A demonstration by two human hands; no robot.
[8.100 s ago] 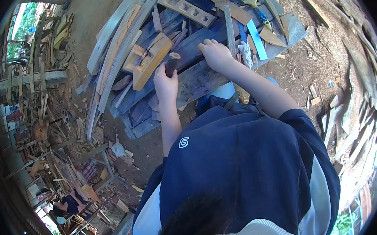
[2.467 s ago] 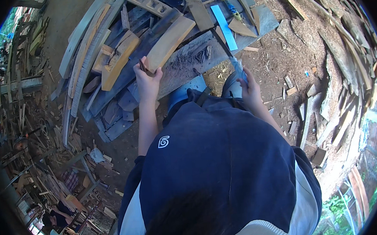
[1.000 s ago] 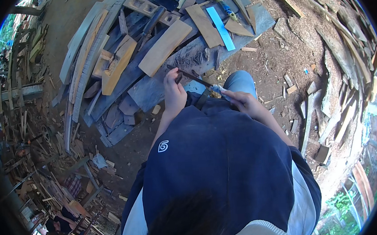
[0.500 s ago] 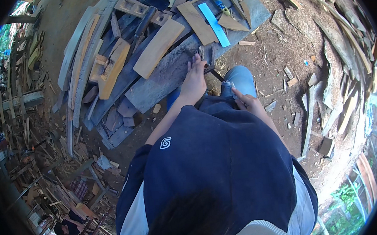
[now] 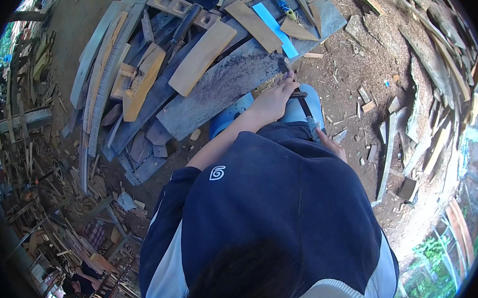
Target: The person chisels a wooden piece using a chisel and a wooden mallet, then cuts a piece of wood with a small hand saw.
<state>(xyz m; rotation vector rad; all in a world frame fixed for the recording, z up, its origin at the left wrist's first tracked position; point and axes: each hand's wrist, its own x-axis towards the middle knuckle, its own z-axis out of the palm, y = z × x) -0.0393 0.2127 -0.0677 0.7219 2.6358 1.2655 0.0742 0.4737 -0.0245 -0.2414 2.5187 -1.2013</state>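
Note:
Over my thighs, at the near edge of a weathered grey plank (image 5: 218, 87), my left hand (image 5: 273, 103) is closed round a slim dark piece (image 5: 284, 64) whose tip shows past the fingers. Under that hand a short dark bar (image 5: 298, 95) sticks out to the right; whether it belongs to the same piece I cannot tell. Closer to my body, my right hand (image 5: 332, 143) grips a tool with a pale grey handle (image 5: 312, 123) and a narrow dark shaft (image 5: 305, 107) pointing toward the left hand. Its exact kind is unclear, and my jacket partly covers the right hand.
Beyond the hands lie a pale curved board (image 5: 202, 57), a blue strip (image 5: 275, 30), a brush (image 5: 280, 2) and a notched wooden block (image 5: 144, 83). Long curved planks (image 5: 109, 75) lean at the left. Offcuts and bark slabs (image 5: 421, 100) litter the ground at the right.
My left hand has moved right, away from the plank's edge, with the dark piece. My right hand has shifted slightly right and nearer my body; more of its tool shows now.

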